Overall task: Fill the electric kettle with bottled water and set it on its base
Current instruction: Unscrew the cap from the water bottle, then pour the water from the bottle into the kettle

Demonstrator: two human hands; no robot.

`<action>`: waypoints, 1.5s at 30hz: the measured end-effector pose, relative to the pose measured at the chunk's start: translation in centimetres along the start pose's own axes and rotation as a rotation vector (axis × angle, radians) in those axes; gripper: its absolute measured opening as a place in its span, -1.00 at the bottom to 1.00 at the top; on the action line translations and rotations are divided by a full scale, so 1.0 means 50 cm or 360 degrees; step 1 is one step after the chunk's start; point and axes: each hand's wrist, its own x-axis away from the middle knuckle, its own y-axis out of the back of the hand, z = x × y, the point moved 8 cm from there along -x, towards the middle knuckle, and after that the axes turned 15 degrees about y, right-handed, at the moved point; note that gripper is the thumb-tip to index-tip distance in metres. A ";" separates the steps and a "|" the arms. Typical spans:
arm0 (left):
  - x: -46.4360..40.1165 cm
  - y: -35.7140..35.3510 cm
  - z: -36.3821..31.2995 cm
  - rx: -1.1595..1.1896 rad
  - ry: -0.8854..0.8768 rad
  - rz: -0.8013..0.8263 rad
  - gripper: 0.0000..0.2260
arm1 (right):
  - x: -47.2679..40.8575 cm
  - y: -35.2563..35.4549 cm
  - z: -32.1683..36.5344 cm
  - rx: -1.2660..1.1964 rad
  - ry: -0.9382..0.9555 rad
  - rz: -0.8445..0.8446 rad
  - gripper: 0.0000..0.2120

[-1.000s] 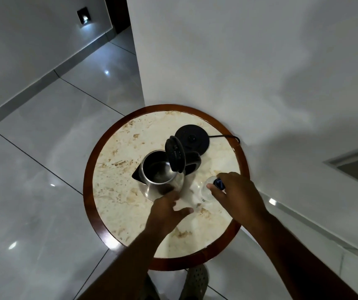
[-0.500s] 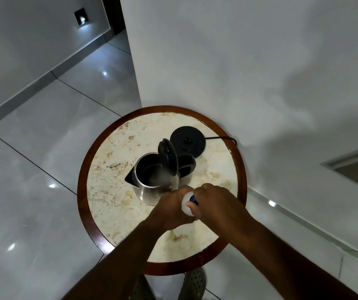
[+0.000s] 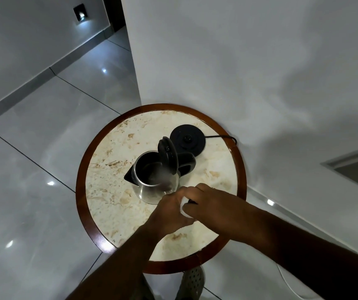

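Observation:
A steel electric kettle [image 3: 152, 187] stands on the round marble-topped table [image 3: 113, 174], its black lid [image 3: 167, 158] hinged up and its spout pointing left. Its black round base [image 3: 187, 139] lies behind it with a cord running right. Just in front of the kettle, both hands meet on a clear water bottle [image 3: 185, 207], of which only a pale patch shows. My left hand [image 3: 169, 213] wraps the bottle's body. My right hand [image 3: 208, 202] covers the bottle's top, hiding the cap.
A white wall [image 3: 238, 61] rises right behind the table. Glossy grey floor tiles [image 3: 32, 169] spread to the left. The table's dark wooden rim [image 3: 82, 198] circles the top. A perforated shoe [image 3: 192, 282] shows under the near edge.
The bottle stood at the right of the table under my right hand. It now sits between both hands in front of the kettle, with my left hand closed around it.

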 end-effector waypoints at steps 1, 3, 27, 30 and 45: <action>0.001 -0.002 -0.002 -0.0002 -0.0012 0.0005 -0.58 | 0.008 -0.006 0.006 0.0016 0.0034 0.0002 -0.45; 0.001 -0.004 -0.013 -0.0044 -0.0049 -0.0007 -0.60 | 0.027 -0.001 -0.007 0.0120 -0.0102 -0.0078 -0.39; 0.004 0.007 -0.004 -0.0123 -0.0113 -0.0027 -0.41 | 0.149 -0.265 -0.250 -0.0310 -0.0971 -0.0176 -0.80; -0.001 0.007 0.005 -0.0142 -0.0114 -0.0035 -0.40 | 0.140 -0.327 -0.254 -0.0223 -0.0889 -0.0112 -0.86; 0.018 0.046 0.148 0.0016 0.0558 -0.0134 -0.43 | 0.088 -0.344 -0.127 -0.1249 -0.0942 -0.0951 -0.09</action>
